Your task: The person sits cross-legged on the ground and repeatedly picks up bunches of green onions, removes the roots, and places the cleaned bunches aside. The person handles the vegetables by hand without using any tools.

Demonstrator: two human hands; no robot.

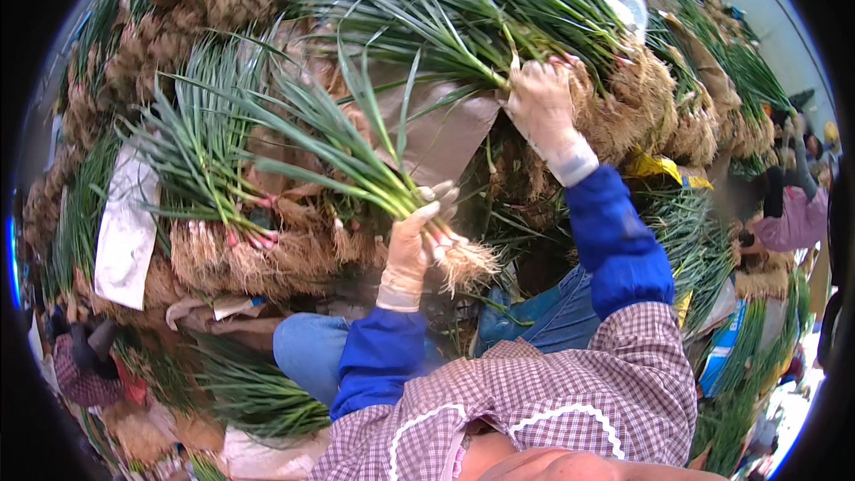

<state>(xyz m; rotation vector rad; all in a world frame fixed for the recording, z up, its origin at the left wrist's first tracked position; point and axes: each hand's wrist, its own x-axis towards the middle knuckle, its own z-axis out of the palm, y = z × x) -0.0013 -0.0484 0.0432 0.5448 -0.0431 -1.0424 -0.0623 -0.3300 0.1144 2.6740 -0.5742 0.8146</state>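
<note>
My left hand (415, 230), in a pale glove, is closed around a small bunch of green allium plants (374, 180). Their long leaves fan to the upper left, and pinkish-white bases with stringy tan roots stick out below my fist. Farther up and to the right, my gloved right hand (540, 97) is at the root end of a large pile of the same plants (461, 7). Its fingers are curled on stalks there, slightly blurred, and the fingertips are partly hidden. A brownish-grey sheet (444, 130) lies between the two hands.
Another heap of allium plants (207, 147) lies at left, roots towards me, beside a white sack (127, 227). More bundles (695, 234) stand at right near a yellow plastic bag (658, 166). Other people (791, 217) are at the right edge and at lower left (90, 364).
</note>
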